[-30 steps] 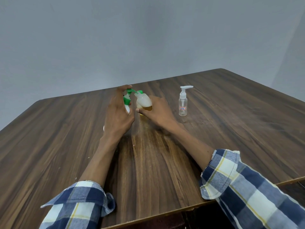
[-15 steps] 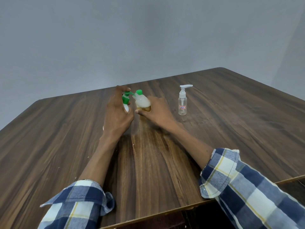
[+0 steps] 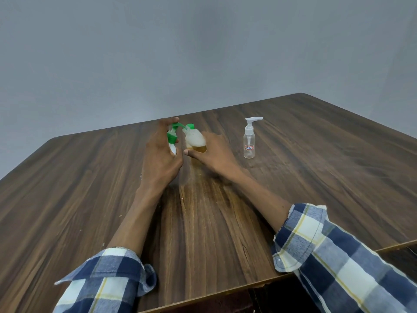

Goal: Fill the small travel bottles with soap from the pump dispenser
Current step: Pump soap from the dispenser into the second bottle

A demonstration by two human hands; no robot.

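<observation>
My left hand wraps around a white pump dispenser with a green pump head, a finger lying over the top of the pump. The green nozzle reaches right to the mouth of a small translucent travel bottle, which my right hand holds tilted toward the nozzle. That bottle has amber soap in its bottom and pale foam above, with a green flip cap hanging open at its neck. Most of the dispenser's body is hidden behind my left hand. A second small clear bottle with a white pump top stands upright to the right.
Everything rests on a dark wood-grain table set against a plain grey wall. The table's near edge runs just in front of my plaid sleeves, and the second bottle stands a hand's width to the right of my right hand.
Both hands and the two bottles have stayed in nearly the same place. The tilted bottle's neck sits slightly closer under the green nozzle than one second ago.
</observation>
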